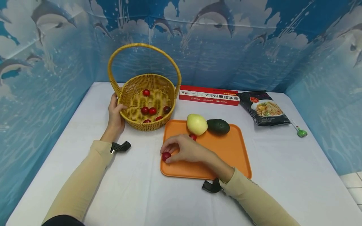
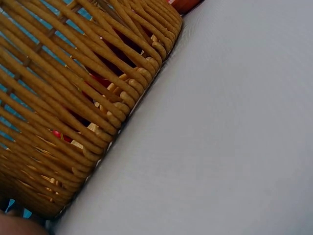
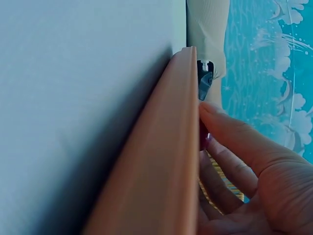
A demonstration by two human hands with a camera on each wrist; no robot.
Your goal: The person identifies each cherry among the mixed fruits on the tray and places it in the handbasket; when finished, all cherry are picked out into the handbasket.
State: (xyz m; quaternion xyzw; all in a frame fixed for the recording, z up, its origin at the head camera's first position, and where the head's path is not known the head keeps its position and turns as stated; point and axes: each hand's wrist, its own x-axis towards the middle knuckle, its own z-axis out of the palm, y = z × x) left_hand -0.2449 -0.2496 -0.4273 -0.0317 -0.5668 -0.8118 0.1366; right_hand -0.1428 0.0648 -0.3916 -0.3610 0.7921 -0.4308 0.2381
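My left hand (image 1: 115, 113) grips the left side of a yellow wicker basket (image 1: 147, 126), thumb over the rim near the handle's foot. Several red plums (image 1: 146, 92) lie spread over the basket's floor. At the left front corner of an orange tray (image 1: 226, 157), my right hand (image 1: 186, 149) pinches another red plum (image 1: 166, 156) between thumb and fingers. One more plum (image 1: 193, 137) shows partly behind that hand, beside a pale yellow pear (image 1: 197, 124) and a dark green avocado (image 1: 218, 126) on the tray. In the right wrist view, the tray's edge (image 3: 166, 147) hides most of the held plum.
Behind the tray lies a red pasta box (image 1: 209, 95), with a black noodle packet (image 1: 266, 108) to its right. A green lollipop (image 1: 301, 132) lies beside the packet. Dolphin-printed curtains (image 1: 203, 56) stand around the back and sides of the white table (image 1: 130, 188).
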